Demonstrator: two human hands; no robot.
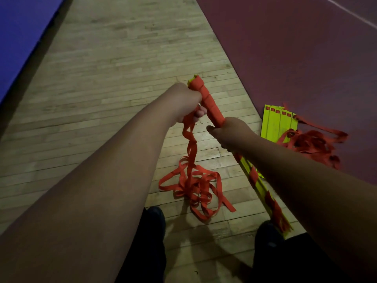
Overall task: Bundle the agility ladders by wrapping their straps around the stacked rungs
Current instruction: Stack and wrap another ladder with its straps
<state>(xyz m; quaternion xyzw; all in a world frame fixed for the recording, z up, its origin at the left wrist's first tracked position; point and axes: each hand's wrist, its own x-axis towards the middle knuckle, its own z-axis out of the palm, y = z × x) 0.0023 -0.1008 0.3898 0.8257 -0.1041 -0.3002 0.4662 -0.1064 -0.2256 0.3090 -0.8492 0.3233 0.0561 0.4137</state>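
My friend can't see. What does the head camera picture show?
A person's right hand grips a stack of yellow ladder rungs, its top wrapped in orange strap, while the left hand holds the loose strap, which trails to a tangle on the wooden floor. Another ladder lies unbundled nearby.

A pale wooden strip floor [126, 64] runs away from the camera under dim light; a dark red mat [295, 58] bearing a thin white line [350, 12] borders its right side; a blue mat [22, 31] borders its left.
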